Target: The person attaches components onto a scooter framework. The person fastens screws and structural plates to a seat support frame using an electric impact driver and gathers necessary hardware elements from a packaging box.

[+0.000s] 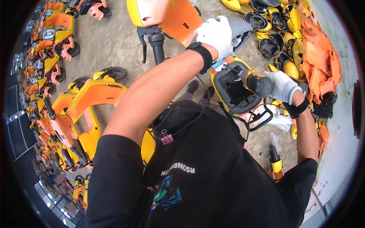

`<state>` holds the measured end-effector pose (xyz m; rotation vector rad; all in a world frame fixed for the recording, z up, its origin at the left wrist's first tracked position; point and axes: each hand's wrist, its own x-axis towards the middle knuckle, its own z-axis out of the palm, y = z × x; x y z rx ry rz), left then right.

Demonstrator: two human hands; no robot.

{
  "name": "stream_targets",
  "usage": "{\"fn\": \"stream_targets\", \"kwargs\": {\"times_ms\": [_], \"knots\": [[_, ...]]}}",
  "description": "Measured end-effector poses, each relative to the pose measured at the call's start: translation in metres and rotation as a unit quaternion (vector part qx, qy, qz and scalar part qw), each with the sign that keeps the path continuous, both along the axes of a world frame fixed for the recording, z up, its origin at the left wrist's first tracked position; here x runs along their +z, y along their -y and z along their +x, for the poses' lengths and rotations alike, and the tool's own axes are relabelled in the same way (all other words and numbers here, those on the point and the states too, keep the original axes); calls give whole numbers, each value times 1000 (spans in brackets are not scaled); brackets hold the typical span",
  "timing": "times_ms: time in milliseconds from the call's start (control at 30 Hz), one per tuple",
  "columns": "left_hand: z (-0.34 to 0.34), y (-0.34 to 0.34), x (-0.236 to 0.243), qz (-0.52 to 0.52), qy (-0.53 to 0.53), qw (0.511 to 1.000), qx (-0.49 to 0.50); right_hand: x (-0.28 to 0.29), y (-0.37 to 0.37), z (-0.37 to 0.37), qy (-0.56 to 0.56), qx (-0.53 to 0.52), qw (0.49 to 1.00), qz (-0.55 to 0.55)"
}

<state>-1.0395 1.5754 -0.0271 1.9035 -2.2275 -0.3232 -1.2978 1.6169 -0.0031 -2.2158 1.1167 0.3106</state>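
Note:
My left hand [216,35], in a white glove, is closed on the raised grey seat [240,27] of a yellow and orange scooter. Its fingertips are partly hidden. In my right hand [282,86], also gloved in white, is a yellow and black power drill [257,83]. The drill lies over the dark open storage box [237,108] under the seat, its nose pointing left. A metal hinge bracket [219,65] shows at the far end of the box, between the two hands. The drill's grip is mostly hidden by my right hand.
The scooter's handlebar [156,45] and brake lever stand ahead. To the left lies a yellow and orange scooter frame [95,97], with rows of scooters beyond. Yellow helmets [272,45] and orange panels [317,57] pile up at right. A black rear rack [262,117] juts out near me.

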Motion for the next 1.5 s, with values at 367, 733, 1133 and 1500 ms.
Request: {"fn": "stream_targets", "kwargs": {"times_ms": [367, 733, 1133, 1500], "knots": [[-7, 1, -2, -21, -1, 1000, 6, -13, -13, 22, 148, -366, 890, 230], [-5, -1, -5, 18, -38, 999, 30, -14, -10, 17, 68, -86, 994, 29], [-5, 2, -7, -3, -36, 999, 40, 6, -17, 25, 105, -408, 859, 290], [-5, -4, -1, 21, -28, 999, 15, 8, -31, 40, 163, -467, 818, 295]]}}
